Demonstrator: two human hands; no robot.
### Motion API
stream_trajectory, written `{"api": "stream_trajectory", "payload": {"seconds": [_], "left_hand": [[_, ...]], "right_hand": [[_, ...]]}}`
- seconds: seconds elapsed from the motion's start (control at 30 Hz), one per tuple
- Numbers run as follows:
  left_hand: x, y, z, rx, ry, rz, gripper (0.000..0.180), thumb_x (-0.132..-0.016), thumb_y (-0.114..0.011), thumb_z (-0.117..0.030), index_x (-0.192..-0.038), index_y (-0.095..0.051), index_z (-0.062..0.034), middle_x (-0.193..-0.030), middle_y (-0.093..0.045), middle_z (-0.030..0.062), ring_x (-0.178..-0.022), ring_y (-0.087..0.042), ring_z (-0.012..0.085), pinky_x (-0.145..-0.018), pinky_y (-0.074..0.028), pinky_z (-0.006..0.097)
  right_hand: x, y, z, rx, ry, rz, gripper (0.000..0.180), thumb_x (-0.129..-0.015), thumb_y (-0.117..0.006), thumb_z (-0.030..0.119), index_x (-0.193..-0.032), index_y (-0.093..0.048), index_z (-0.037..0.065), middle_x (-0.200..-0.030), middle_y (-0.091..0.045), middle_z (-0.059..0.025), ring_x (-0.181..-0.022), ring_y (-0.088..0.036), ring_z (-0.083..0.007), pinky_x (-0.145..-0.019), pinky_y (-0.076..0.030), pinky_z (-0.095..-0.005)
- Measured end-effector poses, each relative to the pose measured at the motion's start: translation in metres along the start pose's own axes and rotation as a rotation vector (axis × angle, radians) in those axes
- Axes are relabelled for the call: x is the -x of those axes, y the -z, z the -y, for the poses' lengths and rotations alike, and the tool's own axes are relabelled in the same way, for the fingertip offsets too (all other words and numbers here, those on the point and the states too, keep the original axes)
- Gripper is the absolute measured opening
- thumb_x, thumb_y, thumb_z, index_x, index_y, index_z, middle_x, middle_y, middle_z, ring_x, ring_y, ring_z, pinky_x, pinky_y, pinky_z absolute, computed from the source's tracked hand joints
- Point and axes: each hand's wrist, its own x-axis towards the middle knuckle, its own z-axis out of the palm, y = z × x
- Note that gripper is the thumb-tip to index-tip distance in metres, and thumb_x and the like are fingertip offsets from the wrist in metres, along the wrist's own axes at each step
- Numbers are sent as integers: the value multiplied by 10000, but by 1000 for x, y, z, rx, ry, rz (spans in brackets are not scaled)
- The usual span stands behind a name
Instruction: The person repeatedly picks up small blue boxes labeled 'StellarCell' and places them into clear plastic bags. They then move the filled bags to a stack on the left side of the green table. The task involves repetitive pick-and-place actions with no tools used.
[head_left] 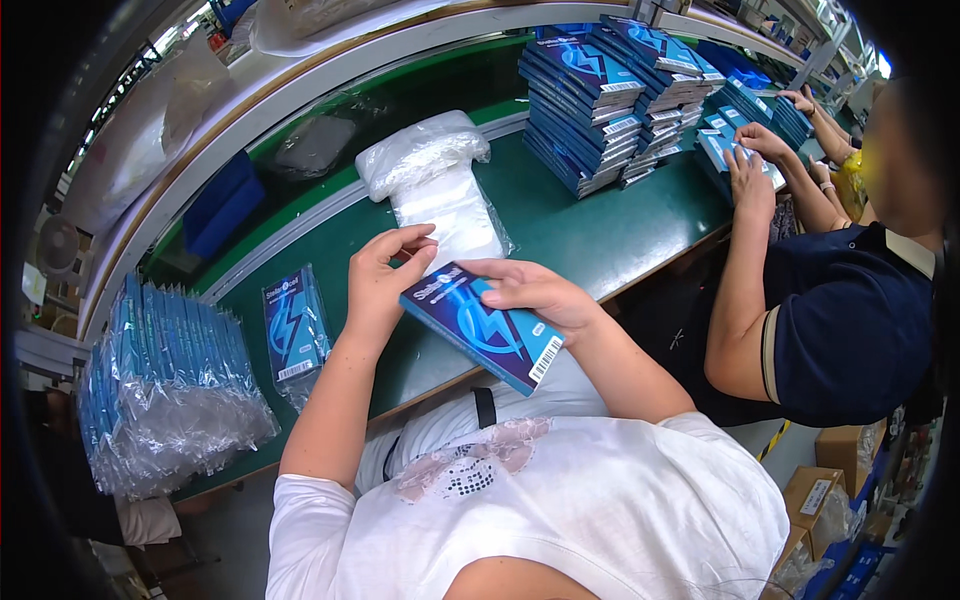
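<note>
My right hand (550, 297) grips a flat blue box (478, 335) with a lightning-bolt picture and a white barcode label, thumb on its upper face. The box is tilted in front of my body. Just left of its top end is my left hand (385, 275), fingers curled toward the thumb as in a pinch; whatever lies between the tips is too small to make out. Beyond both hands lies a stack of clear plastic bags (450, 210), its far end bunched up. On the bench to the left, a similar box in a clear bag (293, 330) lies flat.
Many bagged blue boxes (170, 370) stand in a row at the far left. Tall stacks of unbagged boxes (585, 115) rise at the back right of the green bench (540, 215). A co-worker (820, 320) at the right handles more boxes. Cardboard cartons (810, 495) sit lower right.
</note>
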Motion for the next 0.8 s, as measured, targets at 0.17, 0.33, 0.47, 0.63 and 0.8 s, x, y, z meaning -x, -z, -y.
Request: {"api": "stream_trajectory", "payload": {"seconds": [0.17,0.33,0.47,0.63,0.8], "left_hand": [[-4,2,10,-89,-30,2,314,-751,-648,51,-1055,-665,-25,-903,-655,75,-814,-607,124,-754,-484,243],[2,10,10,198,319,-77,313,-754,-643,60,-1063,-643,7,-927,-637,58,-864,-596,116,-777,-486,243],[5,12,9,226,295,-51,242,-781,-600,56,-1014,-648,9,-914,-615,49,-819,-582,108,-750,-483,237],[16,4,-15,-218,-31,24,232,-747,-568,84,-952,-642,5,-858,-552,62,-777,-582,132,-718,-496,251],[25,4,-19,-348,-122,-81,318,-715,-589,86,-1014,-637,-12,-867,-516,75,-770,-562,162,-703,-493,274]], "right_hand": [[-30,14,7,-13,8,32,624,-832,-623,41,-1349,-308,-109,-1118,-600,-196,-904,-665,-191,-798,-550,-295],[-19,20,13,139,29,-7,559,-829,-603,7,-1318,-363,-116,-1112,-609,-180,-900,-662,-182,-794,-545,-287],[-15,17,6,251,89,-139,505,-835,-592,8,-1284,-401,-123,-1074,-618,-165,-904,-642,-173,-796,-530,-280],[-16,1,-10,322,313,-433,329,-854,-612,55,-1133,-501,-79,-1000,-629,-137,-858,-624,-148,-774,-504,-264],[-6,-3,-9,291,320,-425,238,-851,-640,80,-1027,-541,-46,-911,-645,-109,-778,-630,-125,-705,-509,-246]]}}
